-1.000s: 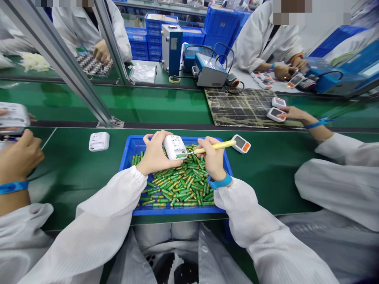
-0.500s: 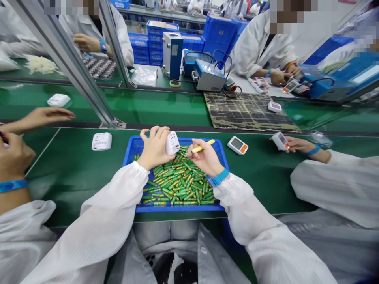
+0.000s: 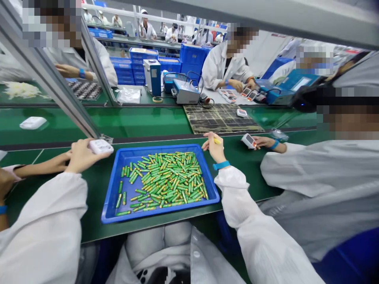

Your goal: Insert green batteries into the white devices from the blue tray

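My left hand (image 3: 81,156) is closed around a white plastic device (image 3: 101,146), left of the blue tray's far corner. My right hand (image 3: 215,149) is beyond the tray's far right corner, fingers curled around a yellow pen-like tool (image 3: 217,141); its tip is hidden. Between my arms stands the blue tray (image 3: 110,193), holding many small green cylinders with gold-coloured ends, which look like batteries (image 3: 174,177). They are heaped towards the right, with a few loose ones at the left. Neither hand touches them.
A co-worker's hand (image 3: 63,161) reaches in close behind my left hand. On the right another person's hand (image 3: 263,142) holds a white and orange device (image 3: 248,141). Past the metal post (image 3: 89,118), a dark mat (image 3: 216,118) and a white device (image 3: 33,122) lie on the green surface.
My left hand has moved left, away from above the tray, with a white device. My right hand has moved to the tray's far right corner, keeping the yellow tool. The view has shifted right.
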`<state>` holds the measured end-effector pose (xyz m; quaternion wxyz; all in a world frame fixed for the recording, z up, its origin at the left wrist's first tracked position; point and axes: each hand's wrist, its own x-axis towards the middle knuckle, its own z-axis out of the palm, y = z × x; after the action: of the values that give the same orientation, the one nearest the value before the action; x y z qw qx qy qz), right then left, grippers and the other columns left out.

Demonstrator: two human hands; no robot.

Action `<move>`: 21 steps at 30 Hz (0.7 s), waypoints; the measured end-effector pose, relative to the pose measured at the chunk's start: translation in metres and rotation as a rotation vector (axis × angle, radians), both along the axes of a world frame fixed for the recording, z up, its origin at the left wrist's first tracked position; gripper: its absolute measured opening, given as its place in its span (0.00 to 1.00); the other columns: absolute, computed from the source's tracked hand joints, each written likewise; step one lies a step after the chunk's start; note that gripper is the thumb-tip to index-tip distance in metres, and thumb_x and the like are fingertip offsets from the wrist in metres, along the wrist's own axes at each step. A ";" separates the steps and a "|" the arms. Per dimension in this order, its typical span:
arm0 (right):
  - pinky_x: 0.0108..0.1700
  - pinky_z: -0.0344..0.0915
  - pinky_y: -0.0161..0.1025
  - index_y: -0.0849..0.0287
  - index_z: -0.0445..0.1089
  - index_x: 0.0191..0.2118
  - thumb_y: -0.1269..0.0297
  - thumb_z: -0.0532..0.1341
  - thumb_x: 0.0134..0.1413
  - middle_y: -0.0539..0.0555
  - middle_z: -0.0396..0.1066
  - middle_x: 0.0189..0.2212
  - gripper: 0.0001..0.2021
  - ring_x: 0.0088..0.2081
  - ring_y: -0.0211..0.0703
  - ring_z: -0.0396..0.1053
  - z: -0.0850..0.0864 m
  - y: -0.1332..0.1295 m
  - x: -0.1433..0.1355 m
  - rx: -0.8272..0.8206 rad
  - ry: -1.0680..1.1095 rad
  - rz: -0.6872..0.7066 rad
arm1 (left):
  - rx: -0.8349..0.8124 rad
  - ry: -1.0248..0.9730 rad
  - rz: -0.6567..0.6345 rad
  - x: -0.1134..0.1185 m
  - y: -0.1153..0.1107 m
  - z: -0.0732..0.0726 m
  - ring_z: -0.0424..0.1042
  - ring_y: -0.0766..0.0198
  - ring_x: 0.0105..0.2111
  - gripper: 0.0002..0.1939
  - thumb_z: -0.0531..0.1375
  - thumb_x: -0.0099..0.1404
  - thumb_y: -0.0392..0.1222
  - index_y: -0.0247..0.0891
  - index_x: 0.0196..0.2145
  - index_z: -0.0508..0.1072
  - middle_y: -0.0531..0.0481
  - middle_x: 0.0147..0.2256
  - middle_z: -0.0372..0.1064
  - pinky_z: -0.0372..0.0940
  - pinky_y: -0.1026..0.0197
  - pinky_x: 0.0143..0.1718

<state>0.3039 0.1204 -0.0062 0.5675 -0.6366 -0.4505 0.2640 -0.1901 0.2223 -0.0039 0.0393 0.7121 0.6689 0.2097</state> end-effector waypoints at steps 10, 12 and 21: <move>0.37 0.59 0.40 0.54 0.57 0.23 0.63 0.74 0.32 0.49 0.64 0.23 0.22 0.31 0.44 0.64 -0.028 -0.002 0.070 -0.328 -0.477 -0.041 | -0.014 0.297 -0.070 -0.068 -0.013 -0.010 0.52 0.29 0.58 0.51 0.43 0.37 0.90 0.44 0.40 0.68 0.38 0.52 0.67 0.42 0.25 0.51; 0.35 0.60 0.40 0.54 0.56 0.24 0.56 0.72 0.38 0.48 0.62 0.22 0.21 0.29 0.43 0.64 -0.023 0.000 0.058 -0.259 -0.365 -0.086 | 0.008 0.329 -0.112 -0.049 -0.016 0.005 0.50 0.30 0.60 0.46 0.41 0.47 0.85 0.46 0.44 0.68 0.38 0.56 0.64 0.41 0.23 0.51; 0.38 0.75 0.50 0.59 0.70 0.43 0.40 0.59 0.56 0.59 0.78 0.34 0.25 0.36 0.51 0.76 0.057 0.009 -0.103 -0.220 0.923 0.644 | 0.007 -0.157 -0.637 0.169 -0.067 0.069 0.53 0.44 0.63 0.45 0.63 0.56 0.62 0.48 0.66 0.54 0.42 0.65 0.56 0.52 0.41 0.58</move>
<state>0.2008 0.1295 0.0507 0.5266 -0.3413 -0.2971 0.7197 -0.0215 0.1557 0.0651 0.1518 0.8673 0.4067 0.2435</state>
